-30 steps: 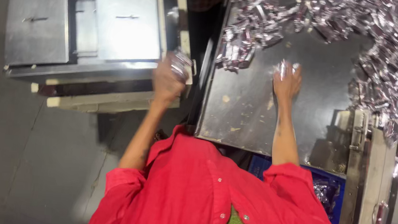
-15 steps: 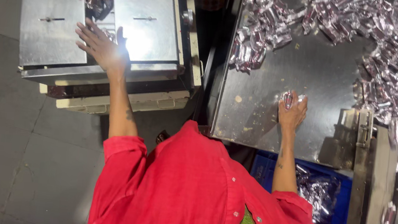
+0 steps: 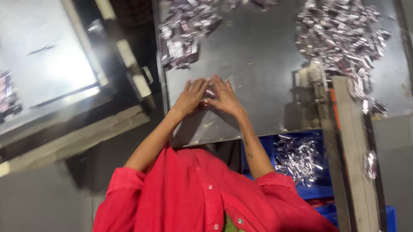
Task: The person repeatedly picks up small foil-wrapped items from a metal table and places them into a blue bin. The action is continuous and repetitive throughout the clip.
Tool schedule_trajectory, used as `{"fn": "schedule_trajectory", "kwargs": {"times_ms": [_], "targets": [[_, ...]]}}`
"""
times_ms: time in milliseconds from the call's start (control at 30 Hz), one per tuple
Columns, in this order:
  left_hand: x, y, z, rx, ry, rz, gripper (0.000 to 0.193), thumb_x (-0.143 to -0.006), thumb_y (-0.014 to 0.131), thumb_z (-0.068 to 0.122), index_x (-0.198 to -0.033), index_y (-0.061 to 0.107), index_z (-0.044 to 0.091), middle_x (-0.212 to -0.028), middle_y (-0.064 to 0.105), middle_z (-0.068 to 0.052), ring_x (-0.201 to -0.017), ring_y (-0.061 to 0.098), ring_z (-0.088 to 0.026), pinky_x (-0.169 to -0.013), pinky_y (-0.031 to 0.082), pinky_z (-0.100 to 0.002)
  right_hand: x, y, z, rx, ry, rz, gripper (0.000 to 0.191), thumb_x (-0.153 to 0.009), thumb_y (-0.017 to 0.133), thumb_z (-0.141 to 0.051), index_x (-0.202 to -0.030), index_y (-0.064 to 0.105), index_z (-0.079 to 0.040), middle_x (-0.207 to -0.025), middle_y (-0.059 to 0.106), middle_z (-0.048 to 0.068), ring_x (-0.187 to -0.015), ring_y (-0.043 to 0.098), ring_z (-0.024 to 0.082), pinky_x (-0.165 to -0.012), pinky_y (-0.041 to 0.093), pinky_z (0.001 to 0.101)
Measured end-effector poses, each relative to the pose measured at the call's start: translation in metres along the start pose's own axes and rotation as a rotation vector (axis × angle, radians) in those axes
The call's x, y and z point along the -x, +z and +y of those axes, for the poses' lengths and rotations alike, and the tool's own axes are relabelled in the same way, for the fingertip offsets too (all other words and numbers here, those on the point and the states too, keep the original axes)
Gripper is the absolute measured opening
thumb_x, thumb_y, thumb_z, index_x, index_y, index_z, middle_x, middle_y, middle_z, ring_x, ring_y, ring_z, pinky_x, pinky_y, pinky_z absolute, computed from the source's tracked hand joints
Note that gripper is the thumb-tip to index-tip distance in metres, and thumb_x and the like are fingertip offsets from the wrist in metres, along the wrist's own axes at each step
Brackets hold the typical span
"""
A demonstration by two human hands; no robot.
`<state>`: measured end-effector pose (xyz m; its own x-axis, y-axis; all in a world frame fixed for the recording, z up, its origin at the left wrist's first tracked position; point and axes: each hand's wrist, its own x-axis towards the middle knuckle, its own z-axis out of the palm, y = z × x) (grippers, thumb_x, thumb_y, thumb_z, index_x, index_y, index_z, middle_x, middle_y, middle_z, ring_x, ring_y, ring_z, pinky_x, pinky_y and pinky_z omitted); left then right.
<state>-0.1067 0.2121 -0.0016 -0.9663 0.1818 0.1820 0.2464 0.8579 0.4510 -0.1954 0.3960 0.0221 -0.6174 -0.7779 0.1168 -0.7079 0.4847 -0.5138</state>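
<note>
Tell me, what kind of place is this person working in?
Probably a small packing or sorting workshop. Heaps of shiny foil sachets lie on a steel worktable, more fill a blue crate below, and both hands, left hand and right hand, gather a few sachets.

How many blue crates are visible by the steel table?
2: one blue crate holding shiny wrappers under the table's near edge, beside the right hand's forearm; a second crate lower right, mostly hidden. More may be hidden.
</note>
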Motion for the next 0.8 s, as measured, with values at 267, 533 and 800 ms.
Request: {"fn": "schedule_trajectory", "kwargs": {"times_ms": [267, 533, 800], "targets": [[-0.017, 0.008, 0.033, -0.580, 0.162, 0.116, 0.095, -0.087, 0.073, 0.044, -0.163, 0.027, 0.010, -0.166, 0.033, -0.016, -0.155, 0.029, -0.031, -0.123, 0.022, -0.059, -0.127, -0.100, 0.005, -0.113, 0.025, 0.153, 0.055, -0.091, 0.072, -0.022, -0.144, 0.058, -0.019, -0.157, 0.046, 0.018, -0.149, 0.042, 0.040, -0.124, 0.036, 0.0521], [-0.022, -0.016, 0.042, -0.178, 0.123, -0.144, 0.085, -0.079, 0.077, 0.056, -0.150, 0.040, 0.026, -0.142, 0.052, -0.007, -0.136, 0.047, -0.028, -0.107, 0.038, -0.053, -0.237, -0.100, -0.055, 0.433, -0.226, 0.064, 0.070, -0.082, 0.066, -0.003, -0.149, 0.057, -0.020, -0.160, 0.048, 0.016, -0.149, 0.038, 0.036, -0.113, 0.038, 0.0542], [0.031, -0.014, 0.009, 0.010, 0.005, 0.117, 0.072, -0.079, 0.079, 0.036, -0.147, 0.054, 0.033, -0.124, 0.058, -0.016, -0.107, 0.054, -0.035, -0.093, 0.045, -0.047, -0.172, -0.058, -0.001, 0.051, -0.125, 0.087, 0.100, -0.068, 0.088, -0.033, -0.155, 0.042, -0.011, -0.122, 0.061, 0.022, -0.110, 0.059, 0.043, -0.096, 0.047, 0.0472]]}}
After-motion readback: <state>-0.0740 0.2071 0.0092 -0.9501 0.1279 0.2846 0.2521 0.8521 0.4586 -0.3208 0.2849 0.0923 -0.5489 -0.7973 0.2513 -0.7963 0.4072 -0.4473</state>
